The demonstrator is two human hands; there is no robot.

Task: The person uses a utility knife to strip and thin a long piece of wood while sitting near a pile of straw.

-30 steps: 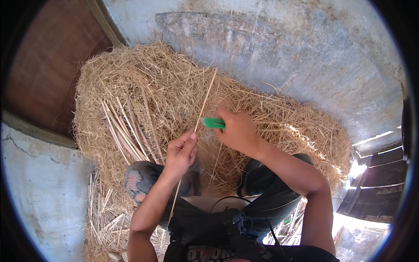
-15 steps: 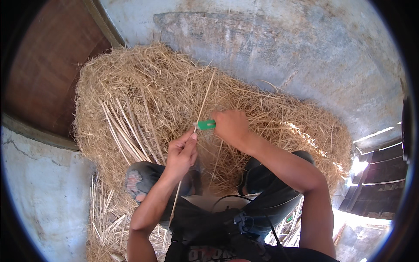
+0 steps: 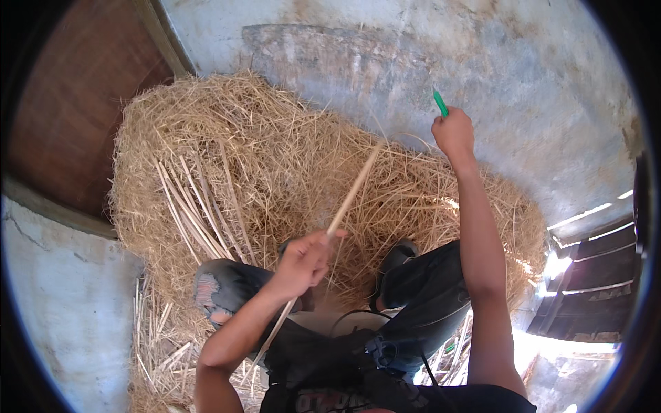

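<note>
My left hand (image 3: 303, 265) is closed round a long, thin pale strip (image 3: 354, 186) that looks like split bamboo. The strip slants from my lap up to the right, its far end above the heap of shavings (image 3: 261, 138). Raised at the far right, in front of the wall, my right hand (image 3: 456, 134) grips a green-handled cutter knife (image 3: 440, 103). The knife's tip points up and away, clear of the strip. Its blade is too small to make out well.
Several pale strips (image 3: 196, 213) lie side by side on the heap, beyond my left knee (image 3: 224, 289). More cut pieces (image 3: 165, 344) are scattered at the lower left. A grey-blue wall (image 3: 509, 62) stands behind the heap, and a brown wooden panel (image 3: 76, 103) at the left.
My right hand has swung away from the strip, far and to the right, with the knife. My left hand has shifted slightly right and nearer, and the strip now leans more to the right.
</note>
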